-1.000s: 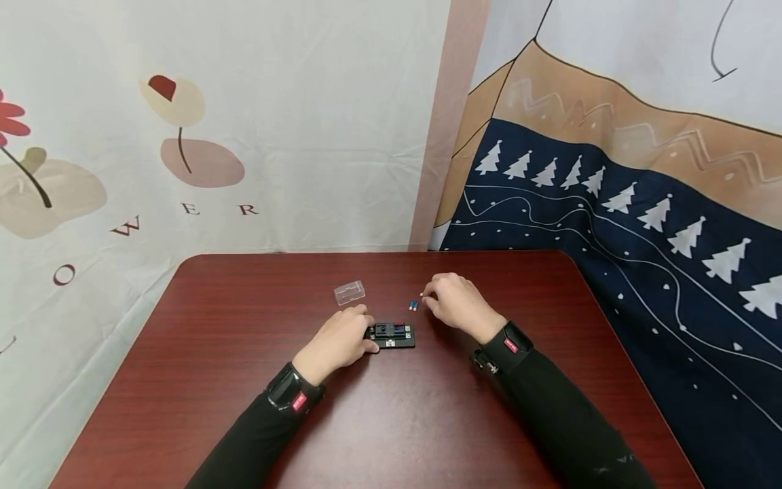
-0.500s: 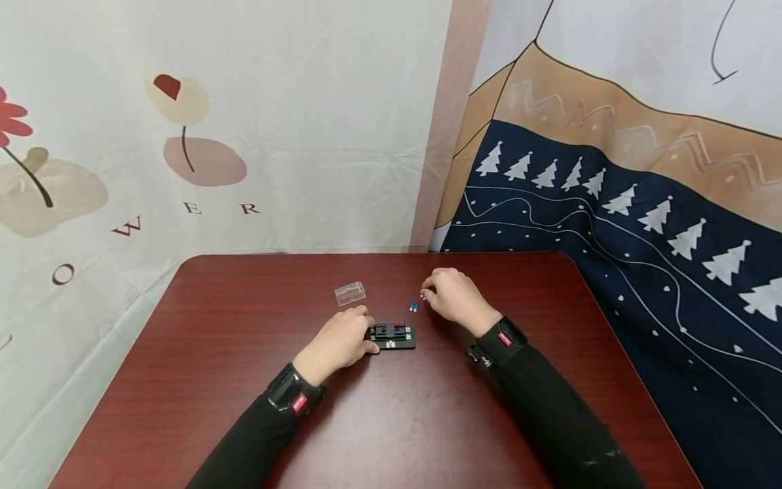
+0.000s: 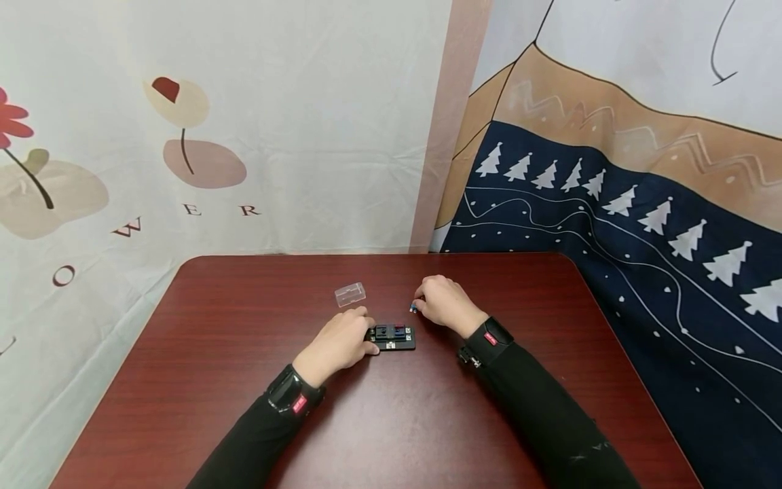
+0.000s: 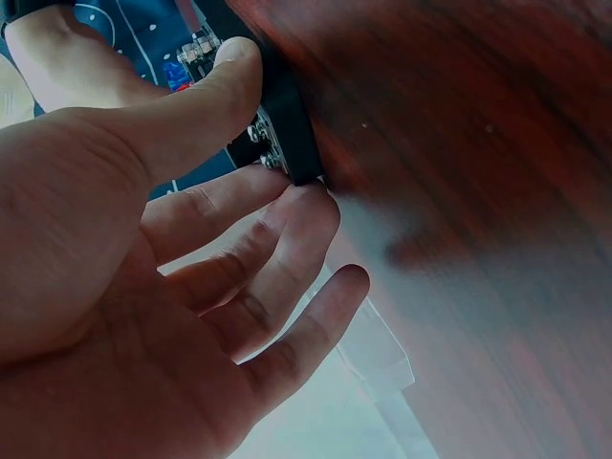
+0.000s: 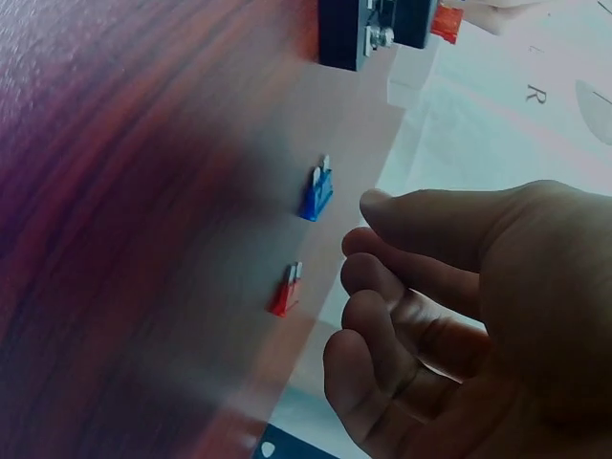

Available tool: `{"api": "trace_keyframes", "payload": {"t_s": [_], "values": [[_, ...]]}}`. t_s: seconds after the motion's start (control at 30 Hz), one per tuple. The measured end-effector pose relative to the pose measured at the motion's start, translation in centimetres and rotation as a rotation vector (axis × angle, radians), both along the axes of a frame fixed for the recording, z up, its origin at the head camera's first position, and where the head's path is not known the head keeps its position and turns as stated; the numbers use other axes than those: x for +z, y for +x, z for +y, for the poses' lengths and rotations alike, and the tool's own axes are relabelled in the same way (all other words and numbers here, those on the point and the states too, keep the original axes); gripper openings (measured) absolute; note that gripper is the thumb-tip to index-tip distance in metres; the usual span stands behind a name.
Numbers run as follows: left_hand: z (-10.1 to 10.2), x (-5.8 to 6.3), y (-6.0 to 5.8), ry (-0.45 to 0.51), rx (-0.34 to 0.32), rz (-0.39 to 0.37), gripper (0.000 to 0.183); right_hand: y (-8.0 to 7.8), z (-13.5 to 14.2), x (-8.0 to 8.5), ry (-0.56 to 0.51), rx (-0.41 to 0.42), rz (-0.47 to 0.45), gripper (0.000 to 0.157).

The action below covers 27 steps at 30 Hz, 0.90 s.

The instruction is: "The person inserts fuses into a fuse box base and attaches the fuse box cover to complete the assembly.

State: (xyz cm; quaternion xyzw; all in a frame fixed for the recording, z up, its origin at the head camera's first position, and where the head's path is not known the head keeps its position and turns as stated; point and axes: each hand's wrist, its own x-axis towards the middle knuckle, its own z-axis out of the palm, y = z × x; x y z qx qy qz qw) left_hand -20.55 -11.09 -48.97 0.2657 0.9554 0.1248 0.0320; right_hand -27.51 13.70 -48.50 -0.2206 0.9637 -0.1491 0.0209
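Note:
My left hand grips the left end of a black fuse block, the thumb on its near side and fingers at its end. In the left wrist view metal screws show along the block. A blue blade fuse lies on the table with its prongs pointing toward the block. Right beside it is my right hand, fingers loosely bent and thumb apart from them, nothing between. A red blade fuse lies near the blue one; in the head view my right hand hides it.
A clear plastic cover lies behind my left hand on the dark red wooden table. Printed curtains hang behind the table's far edge and along its right side.
My right hand has moved left and slightly toward me, from the red fuse to the blue one. The left hand and the fuse block have stayed put.

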Motion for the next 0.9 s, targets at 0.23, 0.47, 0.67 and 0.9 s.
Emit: {"api": "trace_keyframes", "payload": {"t_s": [0.23,0.47,0.67,0.9], "values": [[0.0,0.1,0.0,0.003,-0.003,0.014,0.043,0.0,-0.4,-0.3,0.022,0.004,-0.005,0.015],[0.1,0.1,0.1,0.02,-0.012,0.025,0.038,0.0,-0.5,-0.6,0.042,-0.004,-0.005,0.015],[0.0,0.3,0.2,0.027,-0.013,0.015,0.037,0.1,-0.6,-0.9,0.047,-0.001,0.001,0.017],[0.0,0.3,0.2,0.028,-0.01,0.018,0.036,0.0,-0.7,-1.1,0.062,0.007,0.027,0.015]]}}
